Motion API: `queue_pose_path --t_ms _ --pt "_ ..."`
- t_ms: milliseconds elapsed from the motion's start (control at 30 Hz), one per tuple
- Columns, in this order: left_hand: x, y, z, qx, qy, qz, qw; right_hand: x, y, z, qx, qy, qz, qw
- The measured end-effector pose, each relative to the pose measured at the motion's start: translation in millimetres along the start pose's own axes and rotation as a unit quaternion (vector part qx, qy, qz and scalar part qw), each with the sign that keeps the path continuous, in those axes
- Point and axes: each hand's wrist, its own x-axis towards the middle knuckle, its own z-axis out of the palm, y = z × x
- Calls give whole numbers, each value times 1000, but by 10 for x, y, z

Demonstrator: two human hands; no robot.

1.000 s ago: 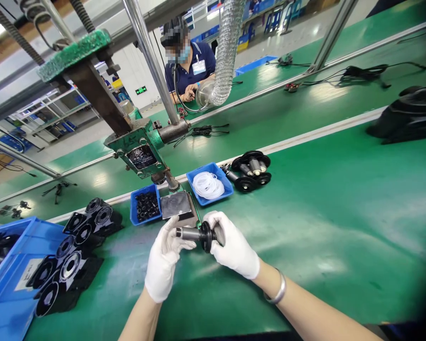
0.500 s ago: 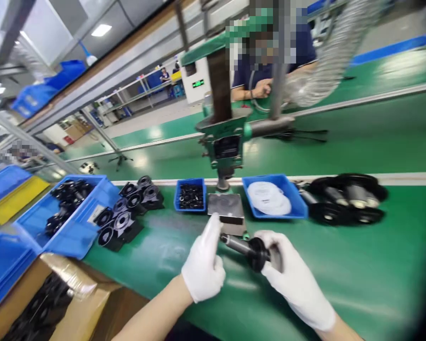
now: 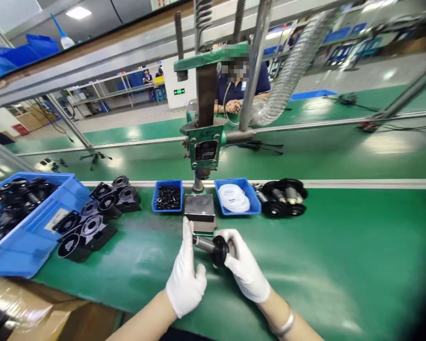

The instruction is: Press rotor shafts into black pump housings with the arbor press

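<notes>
My right hand [image 3: 246,270], in a white glove, grips a metal shaft with a black round flange [image 3: 220,251] by its flange end. The shaft lies nearly level over the green bench and points left. At its tip is my left hand [image 3: 187,277], also gloved, fingers stretched out and thumb apart. The fingers are at or against the tip; whether they touch it I cannot tell. Just beyond both hands stands a metal block [image 3: 199,207], under the ram of a green press [image 3: 206,147].
Beside the block are a blue tray of small black parts [image 3: 167,196] and one of white rings [image 3: 237,196]. Flanged shafts [image 3: 286,196] lie to the right. Black housings [image 3: 92,222] and a blue bin [image 3: 39,232] stand left. A co-worker [image 3: 243,87] sits across the bench.
The view has swung right and levelled, so the bench things appear farther left. My hands keep nearly the same pose around the flanged shaft.
</notes>
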Motion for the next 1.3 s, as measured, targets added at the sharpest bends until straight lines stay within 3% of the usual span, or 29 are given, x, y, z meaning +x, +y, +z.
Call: queue_pose_path --t_ms 267,400,433,500,533,600,633,667,733,800,867,1033,1133,1233,1300 --pt "-6 22 81 -53 -31 -4 998 -44 -33 -64 34 0 47 998" --pt "15 -88 -112 -23 -50 22 998 -23 -10 -97 16 -3 85 996" --pt "21 -143 -246 13 -26 21 999 -8 4 -114 13 -3 91 996" --pt "9 -266 -648 125 82 -12 989 25 29 -155 10 -1 100 995" --pt "-15 -329 -904 195 160 -43 967 40 40 -176 10 1 102 995" --pt "-96 -450 -1459 366 299 -150 868 68 57 -207 12 5 105 994" --pt "-146 -507 -1723 446 310 -210 813 80 64 -215 14 6 107 994" --pt "-197 -561 -1957 511 281 -254 772 90 69 -217 16 5 108 994" --pt "-284 -652 -2291 569 219 -282 741 105 76 -205 17 3 111 994" --pt "-326 -720 -2429 578 181 -273 747 114 73 -181 19 1 114 993" --pt "-315 -766 -2411 572 170 -263 758 117 58 -160 19 8 118 993" --pt "-240 -722 -2058 529 164 -272 787 103 -17 -120 38 42 115 992" --pt "-328 -587 -1851 443 121 -246 853 84 -90 -74 51 49 97 993" --pt "-471 -539 -1780 256 112 -211 937 53 -193 -15 58 43 75 995" --pt "-511 -610 -1766 138 108 -203 963 22 -266 21 62 29 63 996"
